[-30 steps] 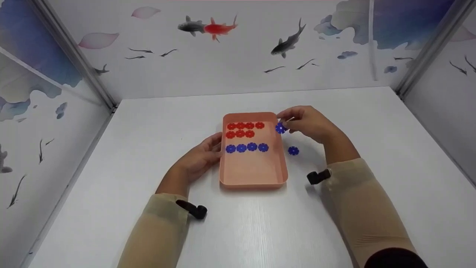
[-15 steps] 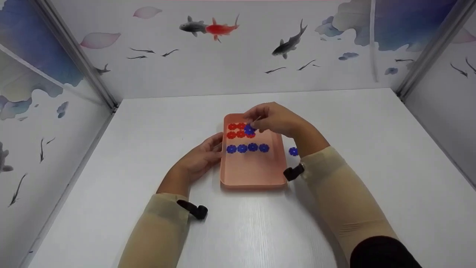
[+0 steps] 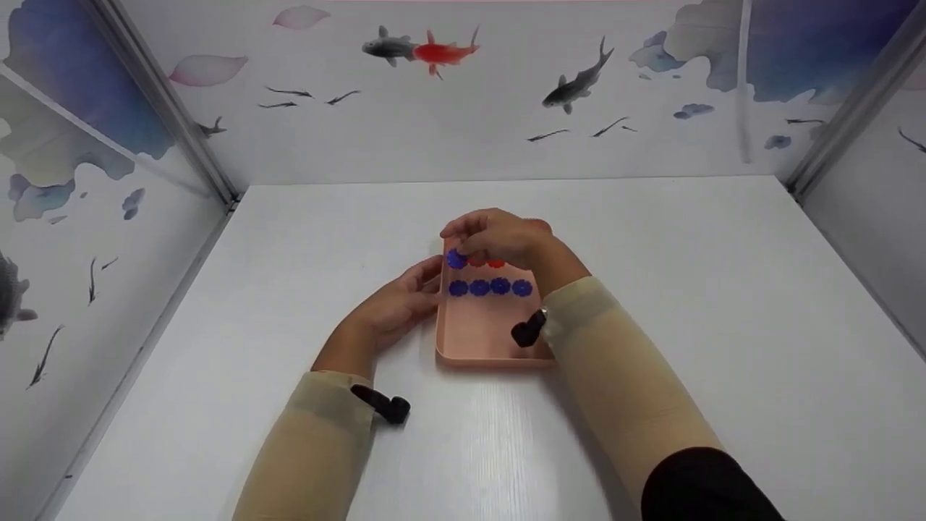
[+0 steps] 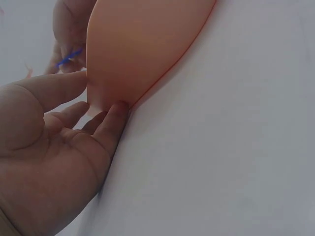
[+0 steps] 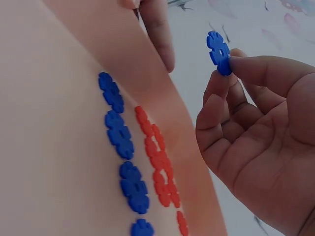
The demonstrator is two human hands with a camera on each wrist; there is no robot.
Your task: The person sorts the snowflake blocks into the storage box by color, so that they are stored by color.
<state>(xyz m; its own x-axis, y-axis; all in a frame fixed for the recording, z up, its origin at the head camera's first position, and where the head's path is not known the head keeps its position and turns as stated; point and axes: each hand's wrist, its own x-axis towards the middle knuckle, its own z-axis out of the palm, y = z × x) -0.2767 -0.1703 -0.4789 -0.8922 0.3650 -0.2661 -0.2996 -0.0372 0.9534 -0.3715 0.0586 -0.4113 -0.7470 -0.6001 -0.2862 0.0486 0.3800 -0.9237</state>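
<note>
A pink rectangular tray (image 3: 474,339) lies on the table. My left hand (image 3: 391,307) holds its left side wall, the thumb at the rim and the fingers along the outside in the left wrist view. Above the tray's far left part, my right hand (image 3: 503,235) pinches a blue flower-shaped plastic disc (image 5: 219,53) between thumb and fingers, raised clear of the tray in the right wrist view. A row of several blue discs (image 3: 479,288) lies across the tray floor. Beyond it, red discs (image 5: 158,160) lie in two rows, mostly hidden by my right hand in the head view.
The white table (image 3: 325,239) extends around the tray. A back wall (image 3: 477,130) printed with fish stands behind it, with side panels left and right. My right forearm (image 3: 615,362) covers the tray's right side.
My right hand has carried the blue disc leftward from beyond the tray's right edge to its far left part. My left hand stays at the tray. The loose blue disc on the right is now hidden.
</note>
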